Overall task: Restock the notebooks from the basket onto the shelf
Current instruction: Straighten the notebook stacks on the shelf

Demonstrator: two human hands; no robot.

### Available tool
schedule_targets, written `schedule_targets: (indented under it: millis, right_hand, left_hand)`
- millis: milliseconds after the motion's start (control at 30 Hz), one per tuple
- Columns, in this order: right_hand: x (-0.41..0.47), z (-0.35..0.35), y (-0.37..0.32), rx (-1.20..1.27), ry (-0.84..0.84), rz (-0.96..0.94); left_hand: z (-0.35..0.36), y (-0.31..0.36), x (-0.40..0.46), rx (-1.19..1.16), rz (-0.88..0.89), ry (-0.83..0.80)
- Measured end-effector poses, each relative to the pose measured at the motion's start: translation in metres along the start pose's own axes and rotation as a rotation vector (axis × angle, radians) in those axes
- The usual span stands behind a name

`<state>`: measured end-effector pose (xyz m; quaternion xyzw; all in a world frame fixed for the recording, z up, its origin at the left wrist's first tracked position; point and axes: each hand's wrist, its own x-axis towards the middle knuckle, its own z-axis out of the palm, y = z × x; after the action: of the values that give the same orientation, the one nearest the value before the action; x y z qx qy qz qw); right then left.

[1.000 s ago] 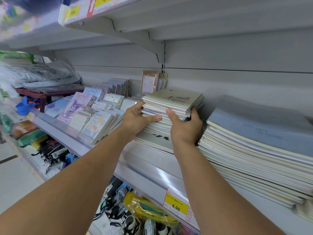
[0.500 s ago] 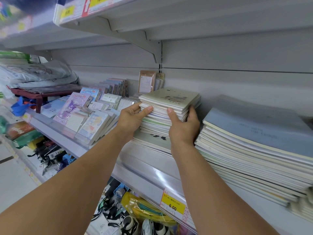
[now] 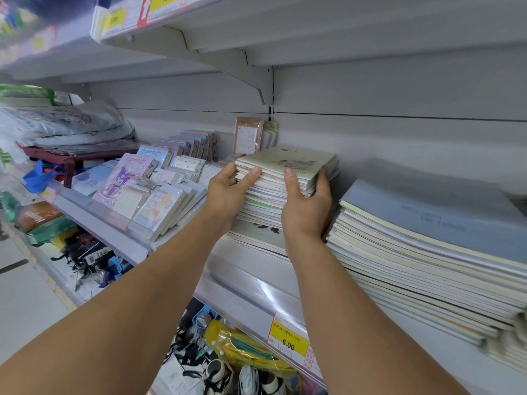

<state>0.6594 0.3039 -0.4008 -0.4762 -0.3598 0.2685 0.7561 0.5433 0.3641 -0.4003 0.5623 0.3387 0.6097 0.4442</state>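
Observation:
A stack of small pale green notebooks [image 3: 288, 162] stands on larger notebooks on the shelf [image 3: 256, 286]. My left hand [image 3: 228, 192] grips the stack's left front corner, thumb across the front edges and fingers behind the left side. My right hand [image 3: 306, 206] grips the stack's right front part, thumb up against the front edges and fingers round the right side. The basket is not in view.
A tall pile of large grey-blue notebooks [image 3: 433, 240] lies just right of my right hand. Packaged notepads [image 3: 154, 195] lean in rows to the left. A yellow 6.00 price tag [image 3: 288, 342] sits on the shelf edge. A shelf bracket [image 3: 228, 64] hangs overhead.
Both hands slid slightly up the stack of small notebooks, and the top notebooks now sit squarer. The view shifted a little.

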Motion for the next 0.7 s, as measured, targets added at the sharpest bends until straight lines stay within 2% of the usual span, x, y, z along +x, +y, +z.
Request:
schedule_targets:
  millis: [167,333,433,567,700]
  right_hand:
    - [-0.003,-0.002,-0.001,-0.003,-0.004,-0.007]
    - [-0.004,-0.001,0.000,-0.039,-0.009,-0.036]
    - [-0.005,0.000,0.000,-0.048,0.012,-0.024]
    - [-0.002,-0.002,0.003,-0.049,-0.081,0.004]
    - [-0.002,-0.006,0.001,-0.017,-0.078,0.030]
  left_hand:
    - [0.002,-0.003,-0.005,0.028,0.126,0.056]
    - [-0.001,-0.004,-0.002,0.001,0.137,0.095]
    - [-0.004,-0.004,-0.004,-0.001,0.104,0.022]
    - [-0.011,-0.005,-0.003,-0.078,0.066,-0.139]
    - [-0.010,-0.005,-0.004,-0.087,0.091,-0.084]
